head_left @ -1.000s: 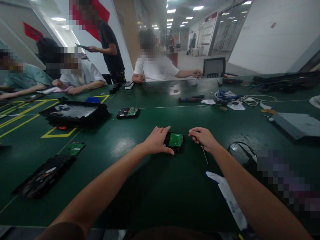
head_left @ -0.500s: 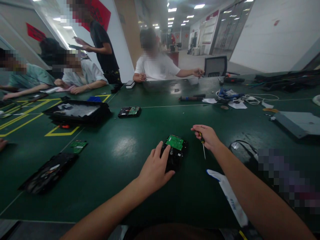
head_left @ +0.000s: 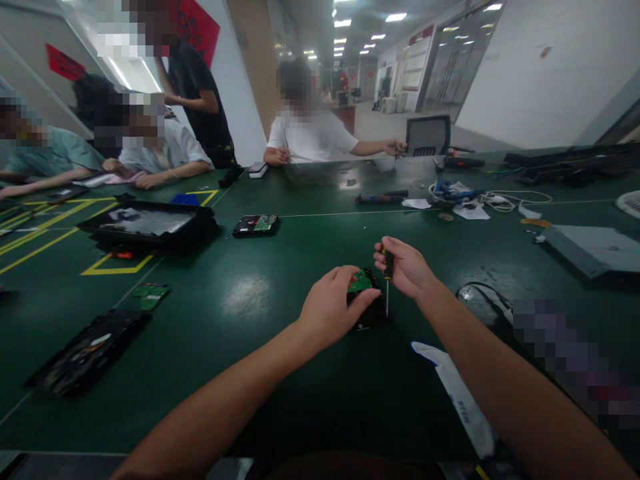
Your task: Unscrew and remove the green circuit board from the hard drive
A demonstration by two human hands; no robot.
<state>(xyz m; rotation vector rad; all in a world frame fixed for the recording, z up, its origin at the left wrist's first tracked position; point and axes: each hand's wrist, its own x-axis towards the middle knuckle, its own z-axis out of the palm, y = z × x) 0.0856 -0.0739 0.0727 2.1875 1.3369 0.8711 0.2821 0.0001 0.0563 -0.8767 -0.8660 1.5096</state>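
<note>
A black hard drive point(head_left: 370, 313) with a green circuit board on top lies on the green table point(head_left: 280, 373) in front of me. My left hand point(head_left: 333, 307) is closed around its left side and covers much of it. My right hand point(head_left: 406, 267) grips a small screwdriver point(head_left: 386, 285) with a black and yellow handle, held upright with the tip down at the drive's right edge.
A second hard drive point(head_left: 256, 225) lies farther back, beside a black tray point(head_left: 150, 225). A loose green board point(head_left: 150, 293) and a black part point(head_left: 85, 353) sit at left. Cables point(head_left: 480, 197) and a grey panel point(head_left: 595, 247) are at right. Several people sit across the table.
My left hand has shifted its grip on the drive and turned it. My right hand moved in from the right and stood the screwdriver upright over the drive's edge.
</note>
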